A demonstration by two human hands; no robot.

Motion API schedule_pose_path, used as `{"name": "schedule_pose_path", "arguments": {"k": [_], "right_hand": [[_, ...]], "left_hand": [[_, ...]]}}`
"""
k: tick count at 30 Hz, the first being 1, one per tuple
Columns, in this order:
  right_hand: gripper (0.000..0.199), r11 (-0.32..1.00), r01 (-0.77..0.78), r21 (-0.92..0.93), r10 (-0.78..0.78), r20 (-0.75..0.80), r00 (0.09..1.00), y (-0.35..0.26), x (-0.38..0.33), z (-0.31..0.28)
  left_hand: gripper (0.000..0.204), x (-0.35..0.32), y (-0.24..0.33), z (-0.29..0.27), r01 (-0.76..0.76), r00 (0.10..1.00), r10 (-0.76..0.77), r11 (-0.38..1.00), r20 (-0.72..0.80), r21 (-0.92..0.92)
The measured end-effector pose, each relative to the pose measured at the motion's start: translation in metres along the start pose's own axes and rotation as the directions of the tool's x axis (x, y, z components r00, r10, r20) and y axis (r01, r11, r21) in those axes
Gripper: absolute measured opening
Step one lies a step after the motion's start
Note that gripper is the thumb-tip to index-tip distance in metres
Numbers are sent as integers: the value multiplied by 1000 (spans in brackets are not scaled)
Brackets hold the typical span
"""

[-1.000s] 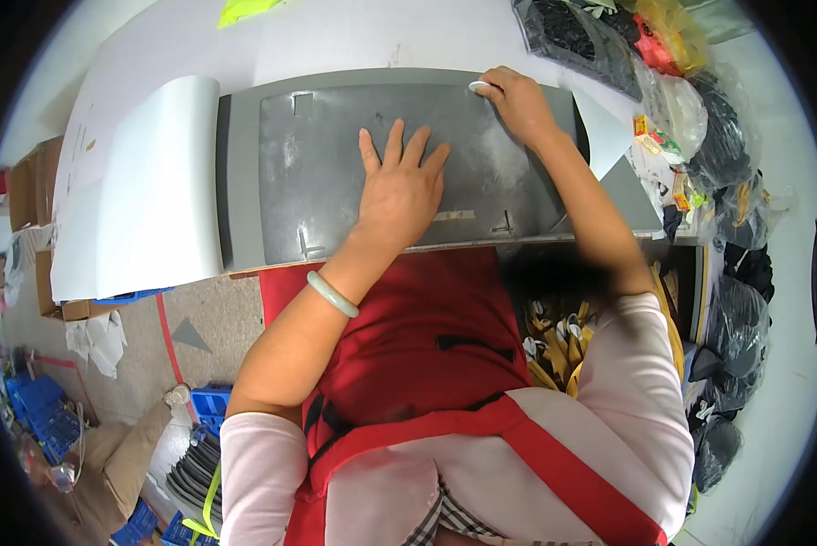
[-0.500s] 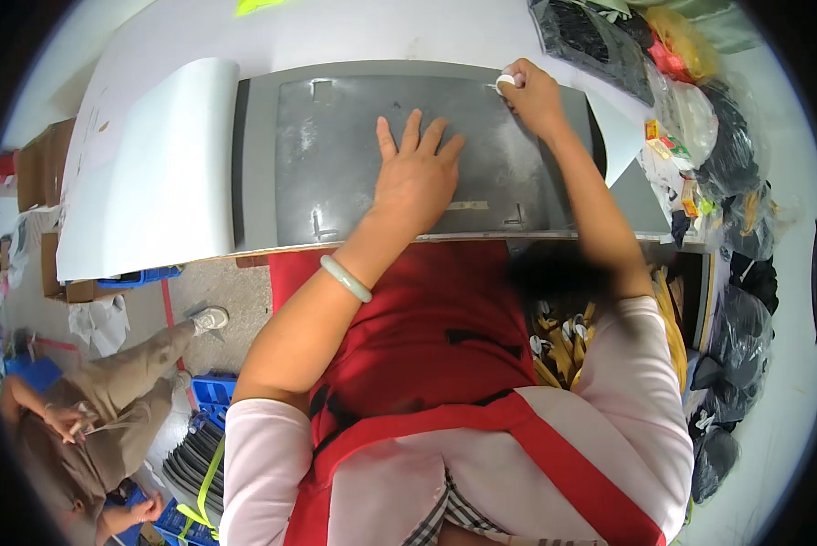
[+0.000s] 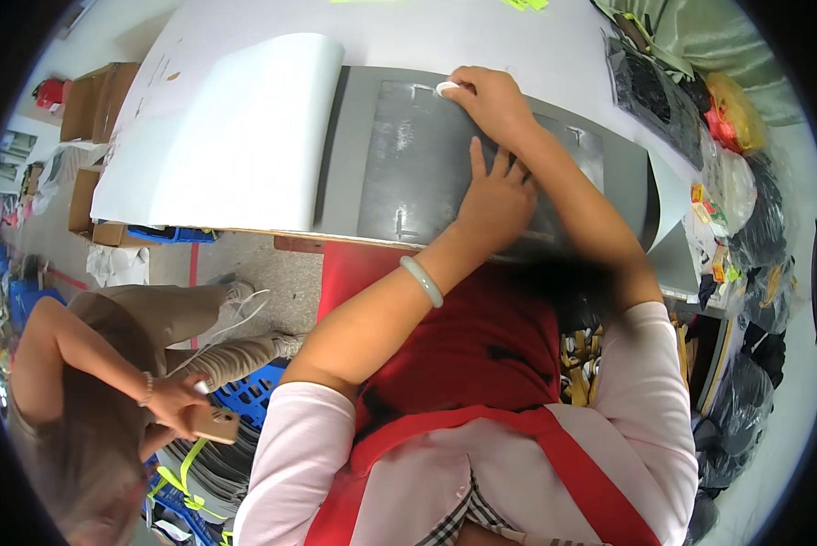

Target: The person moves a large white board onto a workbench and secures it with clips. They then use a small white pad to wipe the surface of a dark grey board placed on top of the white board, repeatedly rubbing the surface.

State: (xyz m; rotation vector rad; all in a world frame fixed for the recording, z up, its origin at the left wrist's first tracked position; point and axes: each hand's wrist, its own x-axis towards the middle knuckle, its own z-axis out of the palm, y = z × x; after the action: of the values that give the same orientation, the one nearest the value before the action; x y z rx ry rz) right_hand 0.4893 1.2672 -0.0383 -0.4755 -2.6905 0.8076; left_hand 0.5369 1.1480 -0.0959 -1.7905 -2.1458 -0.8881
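A dark grey template point(image 3: 418, 155) with small cut-outs lies on a lighter grey sheet of material point(image 3: 343, 173) on the table. White smears show on the template, mostly around the cut-outs. My left hand point(image 3: 499, 205) rests on its near part with the fingers spread, partly behind my right forearm. At the far edge, my right hand point(image 3: 495, 100) pinches a round white piece of tailor's chalk point(image 3: 446, 88) near the far-left cut-out. The template's right part is partly hidden by my right arm.
A large white sheet point(image 3: 236, 136) curls over the material's left side. Black plastic bags point(image 3: 759, 214) and small boxes line the right. A co-worker point(image 3: 90, 391) at the lower left holds a phone point(image 3: 214, 424), near blue crates point(image 3: 249, 396). Cardboard boxes point(image 3: 99, 100) stand at the far left.
My right hand has moved left along the template's far edge with the chalk, from right corner to far-left cut-out. My left hand stays on the template. The view has shifted; the co-worker appears nearer.
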Motion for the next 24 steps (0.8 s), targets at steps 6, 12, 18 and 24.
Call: {"name": "schedule_pose_path", "arguments": {"k": [6, 12, 18, 24], "right_hand": [[23, 981, 135, -138, -139, -17, 990, -4, 29, 25], [20, 947, 246, -208, -248, 15, 969, -4, 35, 33], [20, 868, 203, -453, -182, 89, 979, -12, 41, 33], [15, 935, -245, 257, 229, 88, 969, -13, 33, 27]], "left_hand": [[42, -1, -2, 1, -32, 999, 32, 999, 14, 15], [50, -1, -2, -5, -31, 999, 29, 999, 44, 35], [52, -2, -5, -2, -36, 999, 36, 999, 21, -13], [50, -2, -3, 0, 7, 996, -6, 1000, 91, -12]]}}
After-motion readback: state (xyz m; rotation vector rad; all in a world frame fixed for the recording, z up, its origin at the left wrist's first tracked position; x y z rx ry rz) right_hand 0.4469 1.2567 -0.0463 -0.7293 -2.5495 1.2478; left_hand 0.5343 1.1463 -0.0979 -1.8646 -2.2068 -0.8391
